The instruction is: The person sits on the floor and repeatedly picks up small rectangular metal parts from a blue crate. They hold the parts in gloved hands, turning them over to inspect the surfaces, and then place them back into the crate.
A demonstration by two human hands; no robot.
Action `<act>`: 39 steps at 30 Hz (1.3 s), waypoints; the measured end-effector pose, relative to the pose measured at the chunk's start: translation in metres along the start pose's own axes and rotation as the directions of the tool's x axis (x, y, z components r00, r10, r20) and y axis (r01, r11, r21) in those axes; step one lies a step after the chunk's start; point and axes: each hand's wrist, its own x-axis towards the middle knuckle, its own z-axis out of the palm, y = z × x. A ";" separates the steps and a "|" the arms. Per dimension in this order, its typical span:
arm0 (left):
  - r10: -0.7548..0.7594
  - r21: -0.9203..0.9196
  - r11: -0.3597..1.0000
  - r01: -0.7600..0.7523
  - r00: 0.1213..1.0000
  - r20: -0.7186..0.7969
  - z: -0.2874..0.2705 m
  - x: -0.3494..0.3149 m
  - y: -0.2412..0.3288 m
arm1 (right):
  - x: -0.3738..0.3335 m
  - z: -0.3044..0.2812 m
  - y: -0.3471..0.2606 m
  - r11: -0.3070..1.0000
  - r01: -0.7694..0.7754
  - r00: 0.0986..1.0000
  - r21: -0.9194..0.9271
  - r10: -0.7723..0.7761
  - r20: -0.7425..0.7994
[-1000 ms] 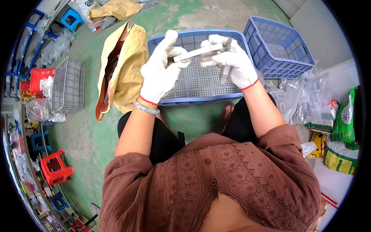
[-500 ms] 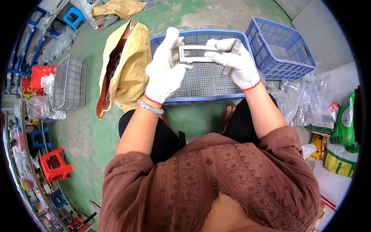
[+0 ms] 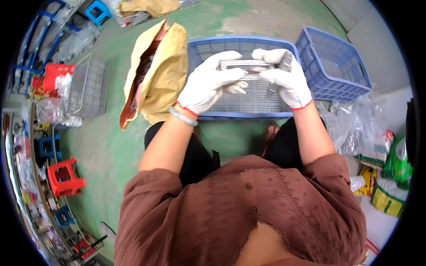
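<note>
Both my hands wear white knit gloves with red cuffs and are raised over a blue plastic crate (image 3: 244, 116). Between them is a silvery metal frame (image 3: 246, 63), long and narrow, turned nearly edge-on. My left hand (image 3: 205, 84) is closed round its left end, fingers above and thumb below. My right hand (image 3: 290, 84) is closed on the right end. A second metal piece (image 3: 272, 91), a grey bar, pokes out between the fingers and palm of my right hand. Gloves hide parts of both pieces.
Left of the crate stands an open yellow sack (image 3: 167, 84) with dark contents. A second blue crate (image 3: 341, 82) is at the right, near clear plastic bags (image 3: 355, 128). A grey mesh crate (image 3: 88, 88) and a red stool (image 3: 65, 177) stand at the left.
My left fingers, upright and loose before, have folded round the frame's left end. The frame has tipped from showing its opening to nearly edge-on. The whole view has shifted a little.
</note>
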 end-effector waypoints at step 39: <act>-0.340 -0.204 0.915 0.349 0.937 0.079 0.015 0.006 -0.042 | 0.015 0.016 0.023 0.794 -0.139 0.987 0.591 0.160 0.018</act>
